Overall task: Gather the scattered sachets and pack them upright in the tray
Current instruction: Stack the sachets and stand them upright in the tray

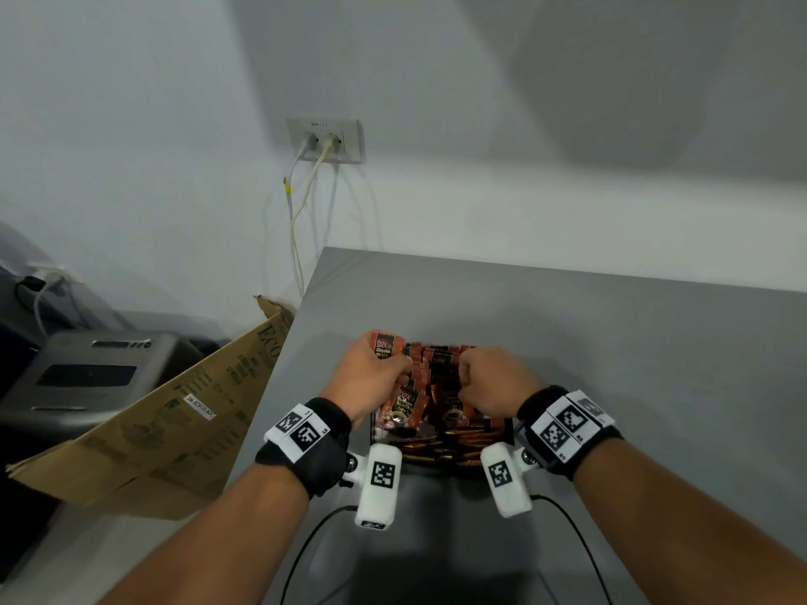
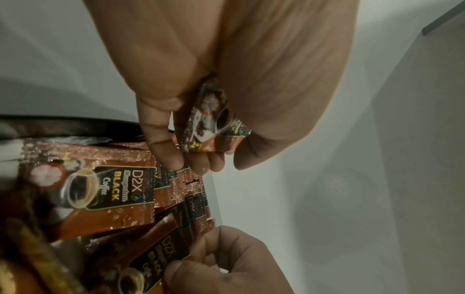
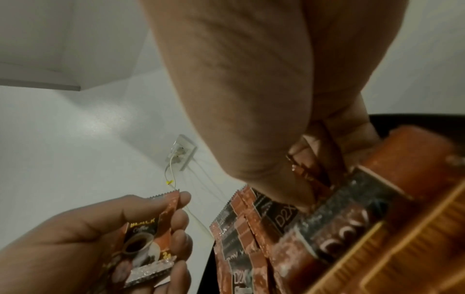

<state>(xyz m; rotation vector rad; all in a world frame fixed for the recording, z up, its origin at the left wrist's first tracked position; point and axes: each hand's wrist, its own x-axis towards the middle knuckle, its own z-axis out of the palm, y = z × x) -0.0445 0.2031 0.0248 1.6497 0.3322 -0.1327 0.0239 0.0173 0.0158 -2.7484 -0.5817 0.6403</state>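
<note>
Brown and black coffee sachets (image 1: 432,373) stand packed in a dark tray (image 1: 441,456) on the grey table, between my two hands. My left hand (image 1: 371,373) hovers at the tray's left edge, its fingers curled round one loose sachet (image 2: 214,123), also visible as a sachet (image 3: 148,238) in the right wrist view. My right hand (image 1: 480,377) is over the tray's right half, and its fingertips (image 3: 302,155) pinch the top of a sachet (image 2: 151,258) among the row. The tray wall (image 3: 377,258) shows orange stripes. My hands hide part of the row.
The grey table (image 1: 611,342) ends at its left edge beside an open cardboard box (image 1: 174,408) and a grey appliance (image 1: 87,377). A wall socket (image 1: 325,139) with white cables hangs behind. Two thin black cables (image 1: 314,539) trail from my wrists.
</note>
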